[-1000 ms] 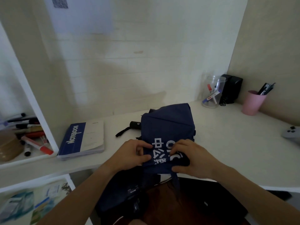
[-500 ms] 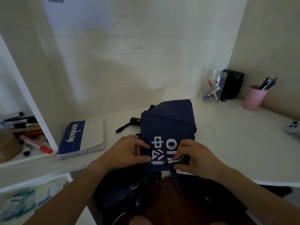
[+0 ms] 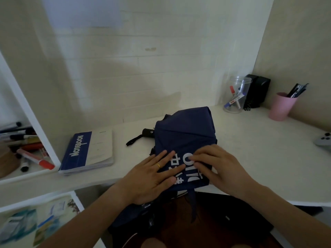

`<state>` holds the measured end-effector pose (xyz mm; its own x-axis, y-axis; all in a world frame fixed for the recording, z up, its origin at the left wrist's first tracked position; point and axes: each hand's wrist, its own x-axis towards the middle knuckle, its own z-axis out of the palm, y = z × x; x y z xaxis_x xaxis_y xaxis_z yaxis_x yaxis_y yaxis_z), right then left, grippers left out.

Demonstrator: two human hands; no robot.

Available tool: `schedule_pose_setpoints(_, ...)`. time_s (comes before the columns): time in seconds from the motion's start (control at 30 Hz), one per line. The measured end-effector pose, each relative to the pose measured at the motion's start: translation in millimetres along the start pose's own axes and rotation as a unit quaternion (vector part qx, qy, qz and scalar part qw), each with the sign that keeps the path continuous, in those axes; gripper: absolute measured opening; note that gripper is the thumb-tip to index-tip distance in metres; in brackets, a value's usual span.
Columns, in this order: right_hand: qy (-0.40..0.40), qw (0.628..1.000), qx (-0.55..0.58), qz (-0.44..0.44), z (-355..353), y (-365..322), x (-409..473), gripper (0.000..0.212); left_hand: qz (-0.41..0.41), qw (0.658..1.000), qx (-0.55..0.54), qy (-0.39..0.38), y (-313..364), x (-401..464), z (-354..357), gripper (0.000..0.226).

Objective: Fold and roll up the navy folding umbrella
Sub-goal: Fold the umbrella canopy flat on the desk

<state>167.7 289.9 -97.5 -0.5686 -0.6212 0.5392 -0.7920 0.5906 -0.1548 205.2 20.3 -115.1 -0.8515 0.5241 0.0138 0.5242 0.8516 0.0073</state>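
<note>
1. Navy cloth covers the middle of the desk: the umbrella lies there as a flattened panel, its near edge hanging over the desk's front, its black handle poking out at the far left.
2. Half a second ago both hands pinched the lower fold; now the left hand lies flat, fingers spread, pressing the cloth down, and the right hand rests on it with fingers nearly straight, tips on the white print.
3. I take that as a crease being smoothed: folding is under way, rolling not begun.
4. The notebook at the left reads "NOTEBOOK" on its blue band.
5. White print on the umbrella shows Chinese characters, "中" among them, beside Latin letters I cannot read surely.
</note>
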Motion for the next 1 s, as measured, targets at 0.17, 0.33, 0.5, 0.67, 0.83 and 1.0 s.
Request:
schedule_pose_setpoints(0.17,-0.078,0.992,0.027,0.091,-13,6,3,0.032,0.015,1.000,-0.007,0.015,-2,-1,2,0.048)
schedule_pose_setpoints(0.33,0.096,0.847,0.263,0.452,-49,40,96,0.045,0.015,0.999,-0.024,0.017,1,-2,2,0.047)
schedule_pose_setpoints(0.5,-0.001,0.752,0.381,0.538,-43,59,157,0.024,0.018,0.999,-0.028,0.023,-2,1,1,0.046)
schedule_pose_setpoints(0.67,0.101,0.720,0.492,0.480,-50,78,178,0.043,0.003,0.999,-0.037,0.016,-12,20,0,0.045)
schedule_pose_setpoints(0.83,0.076,0.798,0.476,0.362,-72,51,152,0.024,-0.005,0.999,-0.047,-0.002,-17,34,-2,0.047)
schedule_pose_setpoints(1.0,0.065,0.861,0.382,0.330,-73,23,107,0.013,0.003,0.998,0.016,0.065,-13,28,6,0.050)
